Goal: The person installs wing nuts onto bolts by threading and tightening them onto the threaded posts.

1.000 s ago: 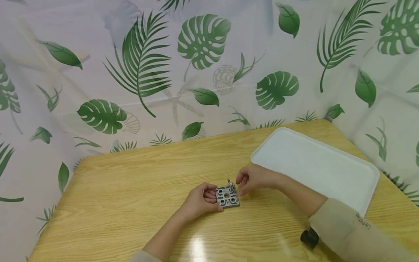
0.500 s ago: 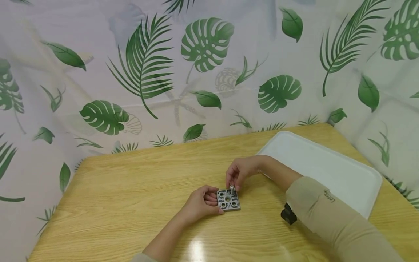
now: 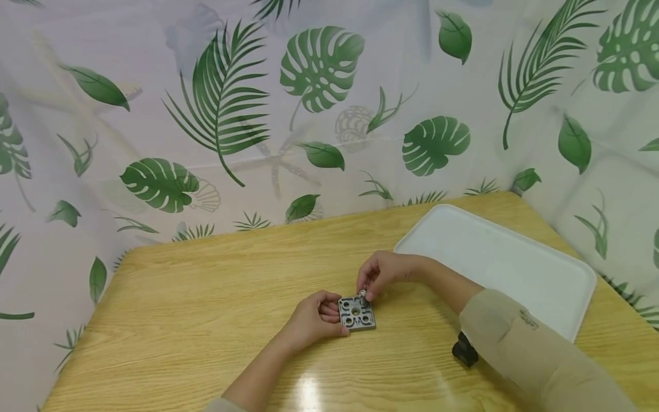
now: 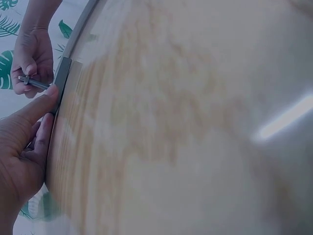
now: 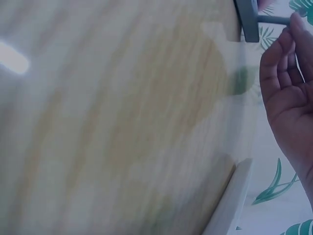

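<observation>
A square grey metal plate (image 3: pixel 356 315) with several round holes lies flat on the table. My left hand (image 3: pixel 312 318) holds it at its left side, thumb near the front corner and fingers along the edge. From the plate's far right corner a thin metal bolt (image 3: pixel 362 300) stands up, with a small crosspiece at its top visible in the left wrist view (image 4: pixel 25 79). My right hand (image 3: pixel 387 270) pinches this bolt near its top, thumb and fingertips together. In the right wrist view the bolt's shaft (image 5: pixel 274 20) runs between the plate (image 5: pixel 248 22) and the fingertips.
A white rectangular tray (image 3: pixel 515 263) lies at the right of the wooden table (image 3: pixel 206 309), behind my right forearm. A black device (image 3: pixel 465 350) sits under the right sleeve. A leaf-patterned cloth (image 3: pixel 329 114) hangs behind the table.
My right hand was apart from the bolt, to its right, one second ago. It moved left and its fingers took hold of the bolt's top. The left hand stayed on the plate.
</observation>
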Available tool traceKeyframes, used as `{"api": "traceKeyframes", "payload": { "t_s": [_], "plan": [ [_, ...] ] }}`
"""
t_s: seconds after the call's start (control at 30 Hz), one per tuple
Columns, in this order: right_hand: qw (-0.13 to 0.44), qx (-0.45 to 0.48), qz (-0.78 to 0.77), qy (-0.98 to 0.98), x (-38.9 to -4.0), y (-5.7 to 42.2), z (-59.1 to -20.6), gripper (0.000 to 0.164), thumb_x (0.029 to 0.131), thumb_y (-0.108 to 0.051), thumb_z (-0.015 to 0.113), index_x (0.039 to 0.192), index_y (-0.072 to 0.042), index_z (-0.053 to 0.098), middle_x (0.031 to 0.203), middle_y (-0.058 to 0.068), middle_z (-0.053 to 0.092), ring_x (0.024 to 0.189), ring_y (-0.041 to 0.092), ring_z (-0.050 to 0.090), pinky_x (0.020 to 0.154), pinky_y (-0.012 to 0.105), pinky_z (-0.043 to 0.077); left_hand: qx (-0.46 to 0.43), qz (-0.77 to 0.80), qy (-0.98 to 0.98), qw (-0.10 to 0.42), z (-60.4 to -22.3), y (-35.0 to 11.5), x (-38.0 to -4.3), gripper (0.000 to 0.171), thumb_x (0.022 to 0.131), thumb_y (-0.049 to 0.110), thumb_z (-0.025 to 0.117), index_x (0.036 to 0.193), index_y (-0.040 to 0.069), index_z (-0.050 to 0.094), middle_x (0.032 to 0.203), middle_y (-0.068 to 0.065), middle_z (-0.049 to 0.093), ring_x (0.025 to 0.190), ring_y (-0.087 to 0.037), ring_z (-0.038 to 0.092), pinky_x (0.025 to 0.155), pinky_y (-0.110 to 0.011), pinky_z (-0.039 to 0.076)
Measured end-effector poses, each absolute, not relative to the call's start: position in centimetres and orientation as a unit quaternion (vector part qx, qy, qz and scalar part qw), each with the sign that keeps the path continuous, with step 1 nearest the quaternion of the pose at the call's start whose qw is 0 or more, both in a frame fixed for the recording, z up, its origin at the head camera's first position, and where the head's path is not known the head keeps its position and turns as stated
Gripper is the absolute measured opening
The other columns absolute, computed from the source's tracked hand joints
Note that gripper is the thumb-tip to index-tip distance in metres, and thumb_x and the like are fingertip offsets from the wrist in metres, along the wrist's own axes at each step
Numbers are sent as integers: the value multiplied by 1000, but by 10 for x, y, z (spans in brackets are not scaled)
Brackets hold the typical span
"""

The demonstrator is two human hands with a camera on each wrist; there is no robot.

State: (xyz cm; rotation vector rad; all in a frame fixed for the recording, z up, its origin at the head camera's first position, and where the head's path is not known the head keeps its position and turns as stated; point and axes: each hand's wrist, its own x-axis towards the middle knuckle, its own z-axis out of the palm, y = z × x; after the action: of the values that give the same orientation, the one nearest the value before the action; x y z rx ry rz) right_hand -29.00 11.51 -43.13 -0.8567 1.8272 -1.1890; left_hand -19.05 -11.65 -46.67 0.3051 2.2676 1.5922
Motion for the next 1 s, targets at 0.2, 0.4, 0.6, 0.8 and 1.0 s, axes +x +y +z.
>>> {"api": "traceKeyframes", "payload": {
  "t_s": [0.2, 0.4, 0.6, 0.8, 1.0],
  "plan": [
    [291, -313, -467, 774, -269, 118, -439, 17, 80, -11, 75, 90, -1, 65, 77, -2, 63, 66, 7, 52, 57, 18, 45, 107, 563, 800, 177, -469, -117, -190, 64, 68, 8, 85, 123, -2, 54, 99, -8, 60, 88, -16, 59, 78, -22, 54],
    [125, -274, -460, 836, -234, 110, -443, 16, 78, -10, 76, 83, -4, 63, 71, -2, 57, 62, 7, 48, 53, 18, 42, 114, 557, 804, 174, -469, -116, -190, 64, 68, 9, 85, 123, -2, 54, 98, -7, 60, 87, -16, 59, 77, -21, 54],
    [14, -208, -416, 885, -208, 94, -440, 15, 77, -8, 74, 77, -8, 59, 70, -2, 55, 61, 7, 47, 52, 19, 42, 117, 554, 808, 165, -468, -116, -190, 64, 67, 9, 85, 122, -2, 54, 98, -6, 61, 87, -16, 59, 77, -21, 53],
    [-6, -176, -335, 926, -199, 85, -431, 22, 77, -15, 77, 77, -7, 57, 71, 1, 52, 61, 11, 43, 52, 21, 38, 114, 551, 810, 166, -467, -117, -190, 63, 68, 11, 85, 123, -1, 55, 100, -6, 61, 89, -16, 59, 78, -22, 53],
    [99, -153, -326, 928, -209, 97, -418, 35, 69, -18, 84, 89, -2, 61, 80, 5, 56, 70, 14, 49, 60, 26, 43, 114, 555, 806, 172, -468, -116, -189, 64, 69, 10, 85, 124, 0, 54, 100, -7, 60, 89, -16, 59, 79, -22, 53]
  ]
}}
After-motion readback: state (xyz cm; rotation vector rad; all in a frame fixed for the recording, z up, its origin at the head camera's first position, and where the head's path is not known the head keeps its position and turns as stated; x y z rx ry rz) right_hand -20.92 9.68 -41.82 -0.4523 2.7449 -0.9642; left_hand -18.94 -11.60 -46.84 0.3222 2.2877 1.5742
